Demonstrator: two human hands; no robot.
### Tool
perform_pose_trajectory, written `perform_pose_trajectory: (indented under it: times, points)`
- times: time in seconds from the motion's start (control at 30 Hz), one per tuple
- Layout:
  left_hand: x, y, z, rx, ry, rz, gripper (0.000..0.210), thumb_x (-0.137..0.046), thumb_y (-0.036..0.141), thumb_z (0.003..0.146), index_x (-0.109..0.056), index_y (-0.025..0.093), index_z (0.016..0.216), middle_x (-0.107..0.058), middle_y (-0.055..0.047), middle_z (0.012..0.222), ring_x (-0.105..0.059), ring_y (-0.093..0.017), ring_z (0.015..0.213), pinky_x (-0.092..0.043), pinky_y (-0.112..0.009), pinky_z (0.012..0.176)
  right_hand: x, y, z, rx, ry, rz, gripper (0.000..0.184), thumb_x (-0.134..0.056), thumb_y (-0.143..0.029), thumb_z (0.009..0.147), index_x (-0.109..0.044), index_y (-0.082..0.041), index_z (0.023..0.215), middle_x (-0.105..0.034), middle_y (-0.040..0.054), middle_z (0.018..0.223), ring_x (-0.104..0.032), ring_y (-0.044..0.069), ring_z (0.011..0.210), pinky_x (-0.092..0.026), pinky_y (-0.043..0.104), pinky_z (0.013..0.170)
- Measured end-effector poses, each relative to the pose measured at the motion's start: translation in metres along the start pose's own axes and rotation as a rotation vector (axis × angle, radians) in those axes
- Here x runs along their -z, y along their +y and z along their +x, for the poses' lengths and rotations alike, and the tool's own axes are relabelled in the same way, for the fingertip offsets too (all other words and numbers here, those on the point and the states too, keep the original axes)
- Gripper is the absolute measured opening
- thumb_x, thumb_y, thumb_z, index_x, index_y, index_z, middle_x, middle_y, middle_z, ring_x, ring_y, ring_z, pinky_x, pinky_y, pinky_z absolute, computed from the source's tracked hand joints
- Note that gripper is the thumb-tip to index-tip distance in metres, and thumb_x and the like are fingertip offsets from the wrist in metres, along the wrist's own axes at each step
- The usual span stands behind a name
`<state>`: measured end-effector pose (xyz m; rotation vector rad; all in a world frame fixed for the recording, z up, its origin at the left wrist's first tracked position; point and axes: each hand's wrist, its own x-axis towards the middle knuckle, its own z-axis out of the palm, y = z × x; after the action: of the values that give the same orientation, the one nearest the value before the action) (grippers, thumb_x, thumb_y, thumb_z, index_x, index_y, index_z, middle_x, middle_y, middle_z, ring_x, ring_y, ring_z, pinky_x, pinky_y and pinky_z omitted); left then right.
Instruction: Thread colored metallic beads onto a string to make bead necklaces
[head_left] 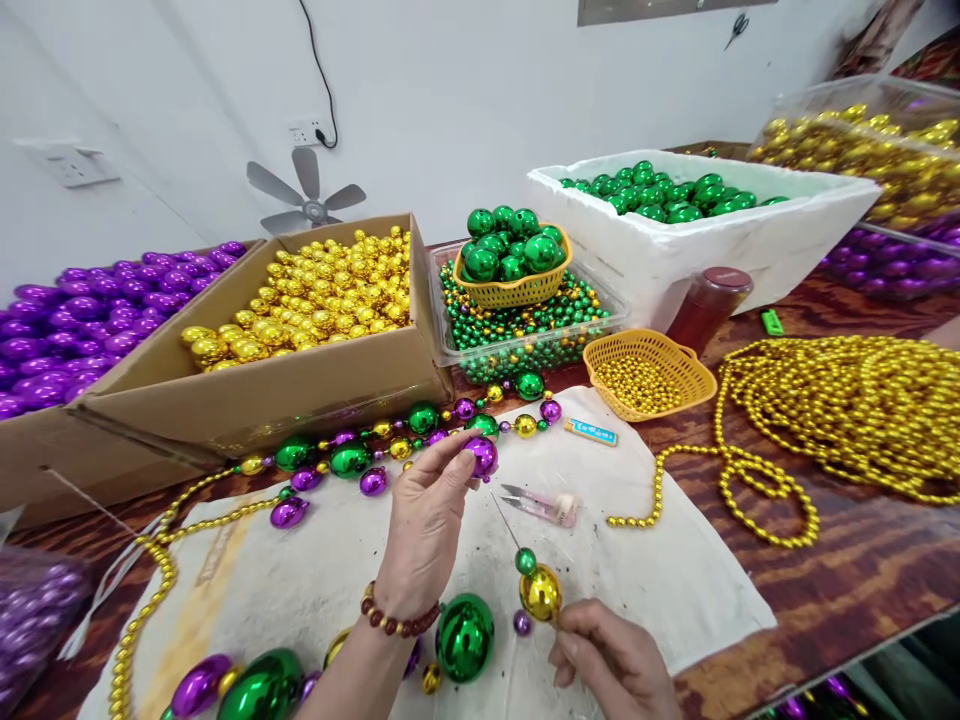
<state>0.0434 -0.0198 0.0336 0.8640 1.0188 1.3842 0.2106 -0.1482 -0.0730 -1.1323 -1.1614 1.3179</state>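
Observation:
My left hand (427,505), a beaded bracelet on its wrist, pinches a shiny purple bead (481,457) above the white cloth (337,570). Lower right, my right hand (611,660) is closed at the bottom end of a thin needle (505,518). A small green bead (526,561) and a larger gold bead (540,593) are threaded on it, the gold one against my fingertips. The needle's tip points up toward the purple bead, apart from it. A small purple bead (522,623) is beside the gold one. Small scissors (541,505) lie behind the needle.
Cardboard boxes of purple beads (97,325) and gold beads (315,300) stand at back left. A foam box (637,245) holds green beads. An orange basket (652,400), a lidded jar (709,310) and a gold bead-chain pile (847,410) are right. A finished-looking bead strand (351,460) crosses the cloth.

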Motion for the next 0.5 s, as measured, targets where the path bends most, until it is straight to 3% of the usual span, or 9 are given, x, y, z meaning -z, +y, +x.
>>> perform_pose_trajectory:
  times: [0.23,0.5]
  points:
    - [-0.0016,-0.0034,-0.0011,0.001,-0.027,-0.033,0.021,-0.072,0.028,0.081,-0.074,0.019,0.100,-0.070,-0.005,0.091,-0.055,-0.013,0.078,-0.044,-0.026,0.071,-0.0021,-0.0034,0.0010,-0.001,0.003,0.024,0.030,-0.053,-0.042,0.093,-0.066,-0.018,0.081,-0.066,0.0026,0.067,-0.063,0.014,0.057,-0.049,0.021,0.057]
    - [-0.0023,-0.0036,0.0022,0.056,0.019,-0.154,0.021,-0.071,0.028,0.081,-0.073,0.019,0.100,-0.070,-0.006,0.098,-0.061,-0.014,0.083,-0.048,-0.029,0.079,-0.0034,-0.0020,0.0009,0.000,-0.014,0.021,0.030,-0.052,-0.041,0.094,-0.065,-0.017,0.082,-0.065,0.0028,0.067,-0.062,0.014,0.058,-0.048,0.021,0.058]
